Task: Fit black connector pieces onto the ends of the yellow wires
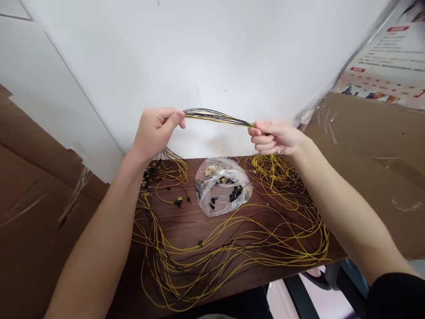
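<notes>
A bundle of thin black and yellow wires (217, 116) stretches between my two hands above the table, slightly bowed upward. My left hand (159, 128) is closed round its left end, thumb pressed against the fingers. At the other end my right hand (274, 137) pinches the bundle, its fingers curled. More wire hangs below my left hand toward the table. Long loose yellow and black wires (192, 261) curve across the front of the brown table (182, 221). A clear plastic bag (212, 195) with small black and yellow parts lies beneath the held bundle.
A tangled heap of yellow wire (272, 170) is at the table's back right. Small black and yellow pieces (179, 201) lie left of the bag. A white wall (212, 53) stands behind, with cardboard (368, 168) at the right and more cardboard (36, 212) at the left.
</notes>
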Available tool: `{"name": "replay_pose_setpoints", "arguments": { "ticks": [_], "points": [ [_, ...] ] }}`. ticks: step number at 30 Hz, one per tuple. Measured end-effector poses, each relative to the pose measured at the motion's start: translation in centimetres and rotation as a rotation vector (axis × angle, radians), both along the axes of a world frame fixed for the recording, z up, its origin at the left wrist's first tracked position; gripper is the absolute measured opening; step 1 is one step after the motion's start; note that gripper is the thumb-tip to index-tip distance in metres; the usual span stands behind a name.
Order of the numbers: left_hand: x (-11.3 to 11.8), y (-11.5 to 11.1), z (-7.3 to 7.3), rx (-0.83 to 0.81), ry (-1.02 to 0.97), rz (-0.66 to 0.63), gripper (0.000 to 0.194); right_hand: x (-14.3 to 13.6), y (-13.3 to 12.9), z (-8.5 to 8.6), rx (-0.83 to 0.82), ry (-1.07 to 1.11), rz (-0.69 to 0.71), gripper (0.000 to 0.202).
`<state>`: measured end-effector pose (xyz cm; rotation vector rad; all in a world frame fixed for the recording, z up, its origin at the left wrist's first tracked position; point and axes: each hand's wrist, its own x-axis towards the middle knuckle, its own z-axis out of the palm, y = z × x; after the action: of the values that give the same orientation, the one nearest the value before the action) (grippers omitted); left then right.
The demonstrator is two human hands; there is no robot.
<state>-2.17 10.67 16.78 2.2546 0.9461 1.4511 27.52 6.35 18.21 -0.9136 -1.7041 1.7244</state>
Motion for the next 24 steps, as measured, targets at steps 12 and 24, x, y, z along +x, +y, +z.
{"name": "replay_pose_setpoints", "arguments": {
  "ticks": [12,24],
  "points": [
    [-1.6,1.3,0.1,0.173,-0.115,0.204,0.028,3.6,-2.1,-6.2,-0.231,0.135,0.011,0.026],
    [-2.8,3.6,-0.5,0.126,-0.301,0.004,0.043,7.4,-7.3,-12.3,-0.380,0.068,-0.153,0.028]
  ]
}}
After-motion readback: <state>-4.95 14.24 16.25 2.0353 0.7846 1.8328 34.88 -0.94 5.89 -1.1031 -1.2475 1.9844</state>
